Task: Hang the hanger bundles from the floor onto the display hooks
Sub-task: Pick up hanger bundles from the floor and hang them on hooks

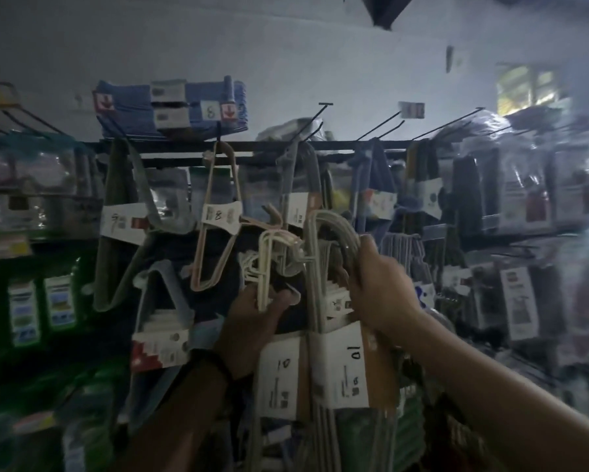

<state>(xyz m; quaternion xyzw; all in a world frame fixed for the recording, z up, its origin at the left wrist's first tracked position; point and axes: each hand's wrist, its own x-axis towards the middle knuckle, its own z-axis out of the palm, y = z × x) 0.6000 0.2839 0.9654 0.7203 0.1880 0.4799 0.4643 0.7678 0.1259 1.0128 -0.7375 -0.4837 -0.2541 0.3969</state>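
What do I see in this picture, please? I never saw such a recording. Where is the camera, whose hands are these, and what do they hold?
There is no machine here: a person works with two bare hands. The single picture comes from a camera worn on the person's head, so it looks forward at a dim, blurred shop display. The left hand grips one white hanger bundle by its neck. The right hand grips a second white hanger bundle near its hooks. Each has a paper sleeve marked 10. Both are raised before the black rail, where a pink hanger bundle already hangs. Above, black display hooks stick out toward the camera. No floor or table shows.
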